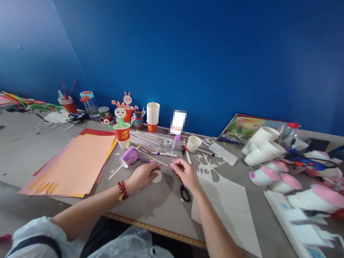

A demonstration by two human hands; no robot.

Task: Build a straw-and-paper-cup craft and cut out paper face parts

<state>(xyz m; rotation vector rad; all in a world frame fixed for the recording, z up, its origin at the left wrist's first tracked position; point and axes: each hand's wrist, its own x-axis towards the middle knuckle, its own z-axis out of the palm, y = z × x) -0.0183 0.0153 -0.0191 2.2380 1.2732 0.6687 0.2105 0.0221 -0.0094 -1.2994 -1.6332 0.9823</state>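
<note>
My left hand [144,176] is low over the grey table, its fingers curled and close together. Beside its fingertips lies a round white paper disc [156,177]. A purple-coloured paper cup [130,156] lies tipped on its side to the left of that hand, with a white stick [115,172] at its mouth. My right hand [185,174] has thumb and fingers pinched together; anything between them is too small to make out. Black-handled scissors [185,193] lie under and beside my right hand. White paper with cut-outs [222,202] spreads to its right.
Coloured paper sheets [74,161] lie at left. Behind stand rabbit-decorated red cups [121,133], stacked white cups [152,113], paper sticks [147,141] and a white cup [194,143]. A power strip [297,234] and pink-topped cups [287,182] fill the right. A blue wall [178,46] rises behind.
</note>
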